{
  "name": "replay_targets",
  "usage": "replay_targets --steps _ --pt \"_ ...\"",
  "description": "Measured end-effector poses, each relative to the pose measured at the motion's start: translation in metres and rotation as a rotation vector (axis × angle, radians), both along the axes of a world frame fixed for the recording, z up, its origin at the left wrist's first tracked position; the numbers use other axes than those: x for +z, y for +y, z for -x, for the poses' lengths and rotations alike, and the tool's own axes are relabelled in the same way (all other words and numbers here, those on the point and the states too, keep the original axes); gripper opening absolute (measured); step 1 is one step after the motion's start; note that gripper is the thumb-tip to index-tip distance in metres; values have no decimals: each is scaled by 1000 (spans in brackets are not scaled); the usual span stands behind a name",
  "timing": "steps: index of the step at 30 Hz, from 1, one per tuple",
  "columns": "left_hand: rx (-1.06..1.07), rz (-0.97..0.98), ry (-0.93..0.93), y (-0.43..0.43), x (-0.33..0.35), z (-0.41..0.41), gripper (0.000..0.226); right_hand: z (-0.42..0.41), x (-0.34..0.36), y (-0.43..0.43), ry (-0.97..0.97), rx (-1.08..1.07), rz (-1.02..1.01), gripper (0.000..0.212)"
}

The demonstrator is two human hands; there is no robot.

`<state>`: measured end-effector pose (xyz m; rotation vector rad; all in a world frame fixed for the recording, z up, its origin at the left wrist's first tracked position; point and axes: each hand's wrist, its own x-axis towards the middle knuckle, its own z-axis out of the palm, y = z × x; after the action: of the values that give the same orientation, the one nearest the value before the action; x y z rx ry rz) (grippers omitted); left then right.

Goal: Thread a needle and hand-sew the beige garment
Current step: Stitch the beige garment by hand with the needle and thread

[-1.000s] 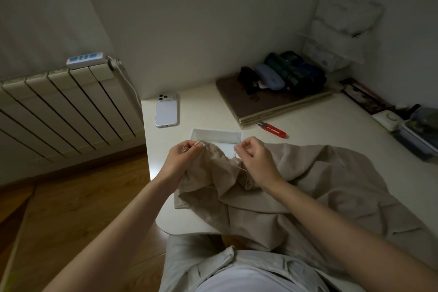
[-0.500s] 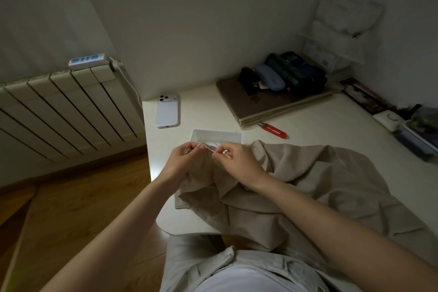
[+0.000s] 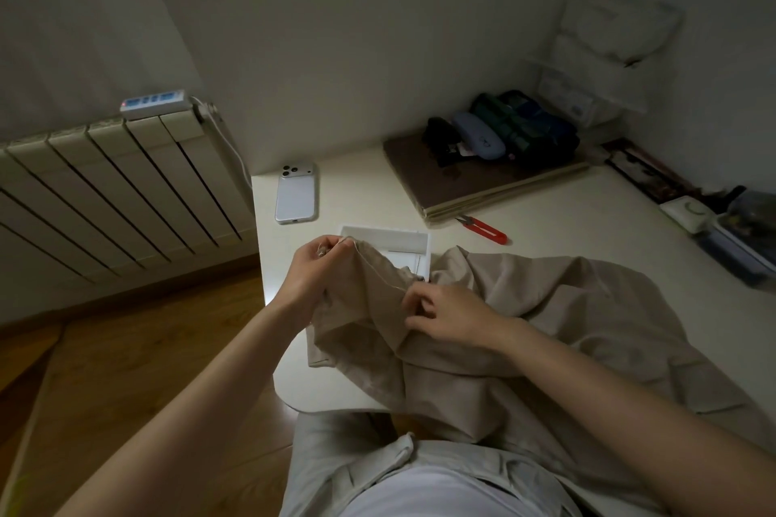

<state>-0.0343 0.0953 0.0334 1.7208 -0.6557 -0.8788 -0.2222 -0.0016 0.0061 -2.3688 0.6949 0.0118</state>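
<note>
white top (image 3: pixel 441 491), pale grey clothing (image 3: pixel 336 470) beside it; 2 bare forearms (image 3: pixel 189 411).

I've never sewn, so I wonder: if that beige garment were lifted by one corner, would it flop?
Probably flop: the beige garment lies in soft folds and sags over the table edge. Likely light too, since the left hand holds up a bunched part by its fingertips. Pushed, it would probably wrinkle, not slide.

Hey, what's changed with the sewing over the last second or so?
The right hand went in to the left hand, then drew back toward the person, pulling the thread out between them. The left hand kept gripping the edge of the beige garment. Phone, red snips and white tray did not move.
</note>
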Motion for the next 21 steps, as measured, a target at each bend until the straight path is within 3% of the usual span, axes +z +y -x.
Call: replay_targets --steps 7,10,14,21 --pt "1 -14 0 2 1 9 21 -21 38 5 -500 -265 -103 16" --pt "-38 -4 24 3 3 17 21 -38 41 11 -487 -269 -121 27" --pt "-66 21 40 2 7 21 20 -51 33 14 -453 -287 -82 8" --pt "-35 -2 -33 3 6 12 18 -43 35 11 -510 -320 -45 16"
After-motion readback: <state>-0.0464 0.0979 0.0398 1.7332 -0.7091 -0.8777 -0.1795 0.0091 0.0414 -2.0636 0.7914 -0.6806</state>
